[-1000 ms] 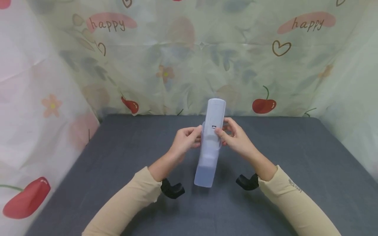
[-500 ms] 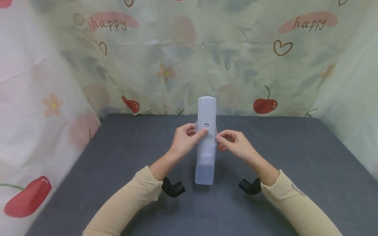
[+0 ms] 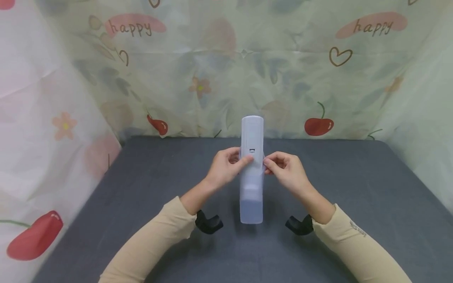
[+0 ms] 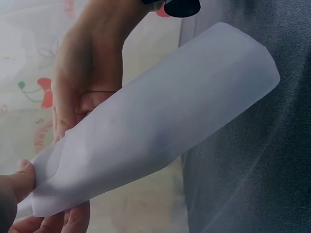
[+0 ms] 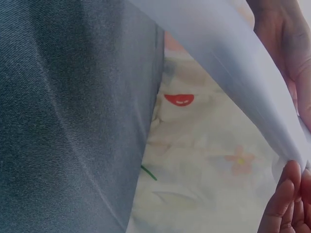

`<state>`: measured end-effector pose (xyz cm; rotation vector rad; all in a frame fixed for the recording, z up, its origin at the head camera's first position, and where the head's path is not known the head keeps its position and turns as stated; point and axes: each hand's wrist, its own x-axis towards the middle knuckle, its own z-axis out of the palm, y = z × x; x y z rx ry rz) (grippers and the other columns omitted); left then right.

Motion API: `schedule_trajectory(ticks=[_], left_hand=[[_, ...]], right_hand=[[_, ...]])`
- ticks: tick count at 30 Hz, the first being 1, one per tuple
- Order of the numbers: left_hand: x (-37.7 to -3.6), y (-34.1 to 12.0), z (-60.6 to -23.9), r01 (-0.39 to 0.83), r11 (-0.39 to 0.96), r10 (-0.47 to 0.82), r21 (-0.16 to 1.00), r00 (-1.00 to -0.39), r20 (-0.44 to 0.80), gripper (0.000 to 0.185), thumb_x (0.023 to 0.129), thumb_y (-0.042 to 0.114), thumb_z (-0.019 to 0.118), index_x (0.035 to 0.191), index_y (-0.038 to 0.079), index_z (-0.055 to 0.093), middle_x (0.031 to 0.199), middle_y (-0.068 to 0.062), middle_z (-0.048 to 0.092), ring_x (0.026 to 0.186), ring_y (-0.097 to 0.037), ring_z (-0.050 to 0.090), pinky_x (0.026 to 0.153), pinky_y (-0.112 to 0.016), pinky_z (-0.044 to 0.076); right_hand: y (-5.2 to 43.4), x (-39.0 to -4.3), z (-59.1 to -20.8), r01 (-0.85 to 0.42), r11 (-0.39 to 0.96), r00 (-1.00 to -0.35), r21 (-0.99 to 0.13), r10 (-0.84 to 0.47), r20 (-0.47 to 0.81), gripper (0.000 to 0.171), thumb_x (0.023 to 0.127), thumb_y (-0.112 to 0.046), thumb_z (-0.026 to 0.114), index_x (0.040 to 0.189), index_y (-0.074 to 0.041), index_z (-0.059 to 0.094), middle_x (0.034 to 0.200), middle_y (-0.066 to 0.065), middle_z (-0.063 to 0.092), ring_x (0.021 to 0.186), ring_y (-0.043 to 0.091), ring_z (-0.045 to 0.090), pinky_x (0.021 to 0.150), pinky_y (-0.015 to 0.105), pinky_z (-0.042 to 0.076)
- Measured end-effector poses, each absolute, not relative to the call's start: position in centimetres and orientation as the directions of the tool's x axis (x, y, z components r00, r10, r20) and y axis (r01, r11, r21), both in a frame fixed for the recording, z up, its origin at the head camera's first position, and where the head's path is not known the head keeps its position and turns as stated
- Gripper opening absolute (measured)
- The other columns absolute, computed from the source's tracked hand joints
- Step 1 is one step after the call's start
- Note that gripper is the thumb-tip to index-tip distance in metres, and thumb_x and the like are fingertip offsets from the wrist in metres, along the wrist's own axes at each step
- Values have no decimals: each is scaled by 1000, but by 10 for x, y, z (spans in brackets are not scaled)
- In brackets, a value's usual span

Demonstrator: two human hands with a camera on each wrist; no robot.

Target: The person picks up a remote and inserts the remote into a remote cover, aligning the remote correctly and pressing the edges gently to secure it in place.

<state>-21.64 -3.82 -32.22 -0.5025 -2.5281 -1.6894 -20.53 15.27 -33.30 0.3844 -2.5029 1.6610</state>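
Here both hands, left point(image 3: 223, 169) and right point(image 3: 286, 171), are pinching the remote's point(image 3: 252, 133) clear sleeve point(image 3: 251, 196) above the table's point(image 3: 141, 188) middle, best drawn evenly

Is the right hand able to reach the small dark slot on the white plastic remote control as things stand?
Probably yes: the right hand already pinches the remote's edge beside the slot, which lies uncovered.

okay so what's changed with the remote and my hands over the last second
The remote in its translucent sleeve swung from a rightward tilt to nearly upright. The right hand slid off the remote's back and now pinches the sleeve's right edge; the left hand's thumb moved onto the back, below the small slot. Both hands stayed above the grey table.
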Motion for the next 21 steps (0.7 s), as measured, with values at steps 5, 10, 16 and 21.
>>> schedule_trajectory(ticks=[5,10,16,21], left_hand=[[-216,-37,-320,289,364,241,886,-948,210,34,87,27,66,112,4,65,101,-14,71,85,-22,68,66,-25,51],[-216,-35,-319,292,361,253,886,-945,208,34,87,27,66,112,4,65,100,-14,70,82,-21,67,63,-23,49],[-216,-35,-323,282,359,224,890,-951,211,34,86,27,68,111,3,66,101,-13,71,81,-21,67,64,-24,50],[-217,-33,-327,283,394,222,875,-953,208,35,85,28,69,109,3,66,101,-13,71,83,-22,68,66,-27,53]], right_hand=[[152,-206,-330,-272,372,-962,-887,-127,241,22,90,-16,61,94,5,66,75,4,63,64,6,60,67,24,54],[154,-208,-329,-268,368,-963,-891,-136,233,23,91,-16,60,96,6,64,75,2,62,66,6,59,67,21,52],[157,-210,-327,-187,340,-967,-922,-228,112,29,95,-20,55,108,6,56,101,14,62,77,5,62,78,26,55],[155,-211,-321,-159,335,-968,-929,-236,81,47,95,-30,54,129,-3,39,114,24,58,85,16,67,78,36,56]])
